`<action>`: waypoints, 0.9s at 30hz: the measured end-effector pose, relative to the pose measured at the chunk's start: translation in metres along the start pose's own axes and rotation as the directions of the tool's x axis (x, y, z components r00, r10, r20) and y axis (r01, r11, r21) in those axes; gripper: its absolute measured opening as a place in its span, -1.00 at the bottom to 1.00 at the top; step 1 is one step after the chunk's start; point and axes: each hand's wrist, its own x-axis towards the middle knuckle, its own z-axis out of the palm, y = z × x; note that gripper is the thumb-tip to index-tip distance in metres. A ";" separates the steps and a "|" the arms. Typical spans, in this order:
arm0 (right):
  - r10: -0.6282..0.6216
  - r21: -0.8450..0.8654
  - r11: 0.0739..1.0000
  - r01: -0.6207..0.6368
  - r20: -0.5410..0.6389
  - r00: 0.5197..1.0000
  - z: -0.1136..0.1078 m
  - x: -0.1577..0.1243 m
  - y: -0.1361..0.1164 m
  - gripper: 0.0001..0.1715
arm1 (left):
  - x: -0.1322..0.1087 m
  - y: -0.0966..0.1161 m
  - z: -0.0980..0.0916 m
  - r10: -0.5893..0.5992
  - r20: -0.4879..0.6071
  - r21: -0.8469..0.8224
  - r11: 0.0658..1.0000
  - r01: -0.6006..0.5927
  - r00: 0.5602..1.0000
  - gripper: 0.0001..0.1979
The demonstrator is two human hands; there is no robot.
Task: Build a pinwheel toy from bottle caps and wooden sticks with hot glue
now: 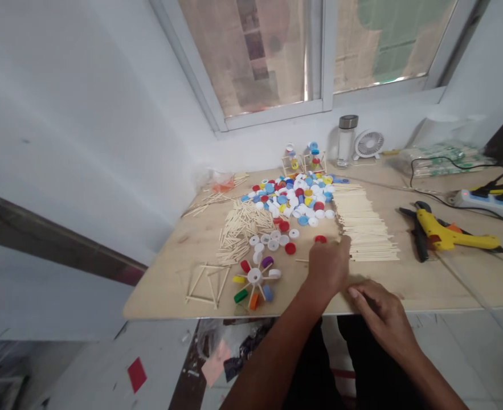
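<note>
My left hand (328, 265) reaches over the wooden table (426, 285) with its back toward me. Its fingers curl under at the near left corner of a stack of long wooden sticks (364, 225); what they hold is hidden. My right hand (381, 313) lies on the table's front edge, fingers stretched loosely to the left and holding nothing. A wheel of sticks tipped with coloured caps (255, 279) lies left of my left hand. Behind it are loose white and red caps (277, 239) and a big pile of coloured bottle caps (296, 196).
A heap of short sticks (240, 228) and a square stick frame (206, 282) lie at the left. A yellow glue gun (443, 233), black pliers, a power strip (490, 199), a small fan (368, 143), a jar and two small stick models (302, 159) stand right and back.
</note>
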 end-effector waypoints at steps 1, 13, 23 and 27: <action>-0.007 -0.004 1.000 0.007 0.002 1.000 0.000 0.000 0.001 -0.66 | 0.008 0.001 0.001 0.027 0.005 0.027 0.999 -0.027 1.000 -0.80; -0.101 -0.025 0.995 0.101 -0.004 0.995 0.002 -0.001 0.003 -0.66 | 0.057 0.006 0.009 0.169 -0.047 0.134 0.978 -0.162 0.984 -0.83; -0.121 -0.038 0.992 0.121 -0.008 0.993 0.003 -0.003 0.008 -0.70 | 0.045 0.002 0.013 0.085 -0.164 0.104 0.992 -0.069 0.983 -0.83; -0.124 -0.061 0.991 0.123 -0.016 0.992 0.004 -0.004 0.012 -0.68 | 0.026 0.002 0.004 0.076 -0.157 0.042 0.997 -0.070 0.985 -0.86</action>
